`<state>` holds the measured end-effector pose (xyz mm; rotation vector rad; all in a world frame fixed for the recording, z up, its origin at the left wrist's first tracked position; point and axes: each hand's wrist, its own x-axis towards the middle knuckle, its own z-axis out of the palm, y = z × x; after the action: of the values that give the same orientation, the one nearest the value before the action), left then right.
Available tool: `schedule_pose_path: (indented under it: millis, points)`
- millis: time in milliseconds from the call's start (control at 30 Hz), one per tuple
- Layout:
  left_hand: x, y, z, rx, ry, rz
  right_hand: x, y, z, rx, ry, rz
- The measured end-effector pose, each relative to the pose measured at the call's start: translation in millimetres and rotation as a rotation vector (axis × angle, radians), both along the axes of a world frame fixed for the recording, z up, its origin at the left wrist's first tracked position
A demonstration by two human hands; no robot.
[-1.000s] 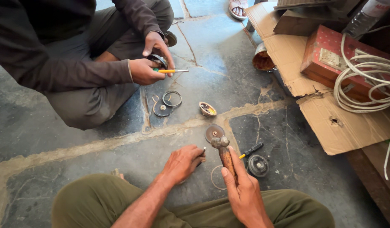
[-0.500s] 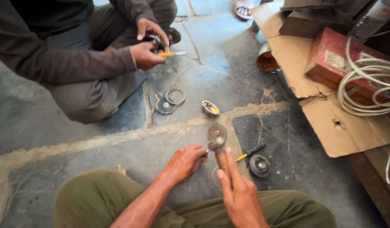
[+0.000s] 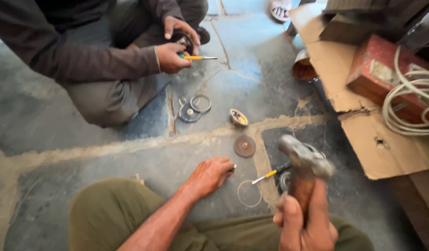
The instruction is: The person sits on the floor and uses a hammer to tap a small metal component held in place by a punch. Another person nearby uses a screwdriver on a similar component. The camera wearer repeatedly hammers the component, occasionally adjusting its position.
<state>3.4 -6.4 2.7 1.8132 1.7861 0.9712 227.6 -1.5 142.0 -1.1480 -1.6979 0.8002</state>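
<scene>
My right hand (image 3: 303, 222) grips the wooden handle of a hammer (image 3: 303, 162), held up off the floor and blurred. My left hand (image 3: 209, 175) rests on the concrete floor with its fingers curled around a small pale metal piece (image 3: 233, 168). A rusty round disc (image 3: 244, 145) lies just beyond it. A thin wire ring (image 3: 249, 193) and a yellow-handled screwdriver (image 3: 266, 175) lie between my hands. Across from me another person's hands (image 3: 173, 44) hold a dark round part and a yellow-handled screwdriver (image 3: 199, 58).
Rings and a dark disc (image 3: 194, 108) and a small open cup-shaped part (image 3: 238, 117) lie on the floor. Flattened cardboard (image 3: 377, 139), a red box (image 3: 377, 69) and a coil of white cable (image 3: 412, 104) fill the right side. My knees are at the bottom.
My right hand has lifted the hammer from over the disc up toward me. The disc now lies uncovered. The other person's hands have shifted a little.
</scene>
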Motion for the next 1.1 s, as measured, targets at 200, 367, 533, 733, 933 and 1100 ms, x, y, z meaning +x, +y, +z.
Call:
schedule_pose_path:
  millis: [200,367,533,733,933,1100]
  points:
    - [0,2,-7,0.122,0.041,-0.031,-23,23,-54,-0.129,-0.486,0.392]
    - [-5,1,-8,0.003,-0.005,0.05,-15,22,-64,-0.053,-0.432,0.336]
    - [-10,5,1,-0.111,-0.034,0.116,-20,27,-43,-0.047,-0.314,0.198]
    - [-10,4,7,-0.097,-0.061,0.124,-20,33,-34,-0.34,-0.285,0.113]
    - [-9,4,6,-0.08,-0.032,0.113,-19,31,-38,-0.341,-0.333,0.144]
    - [-6,5,5,-0.038,0.089,0.076,-19,28,-41,-0.109,-0.274,0.256]
